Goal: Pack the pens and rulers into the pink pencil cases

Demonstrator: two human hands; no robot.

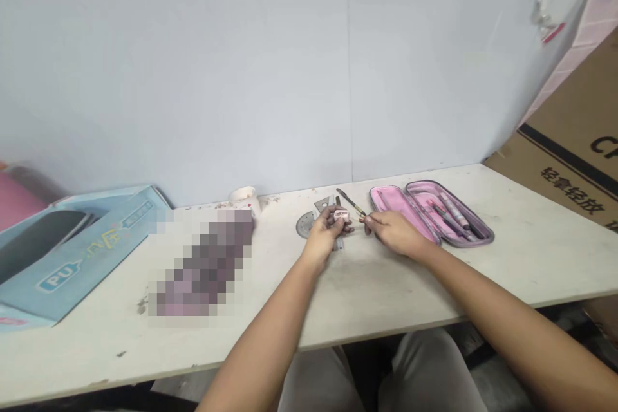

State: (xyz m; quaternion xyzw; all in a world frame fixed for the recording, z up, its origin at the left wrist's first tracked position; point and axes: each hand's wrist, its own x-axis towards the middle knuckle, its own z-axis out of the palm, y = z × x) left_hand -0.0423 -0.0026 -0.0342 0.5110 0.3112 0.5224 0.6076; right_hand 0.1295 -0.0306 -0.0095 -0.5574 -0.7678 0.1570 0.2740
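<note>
Left hand [324, 236]: we've got the fingers curled closed on a small pink block [341, 214], maybe a sharpener or eraser, can't tell which from here
Right hand [393, 233]: fingertips pinched on a thin stick [361, 219], possibly a short pencil, too small to be sure
Out on the table: a dark pen [350, 201] just past our fingers, plus a steel protractor [304, 225] and metal ruler [324, 204] under the left fingers
Left in the case: a few pens in the open pink pencil case [429, 211], just right of our right fingers
Readable bits: "PU" on a blue box [82, 257] well left of our fingers, and 轻拿轻放 on a cardboard carton [570, 167] well right of them
</note>
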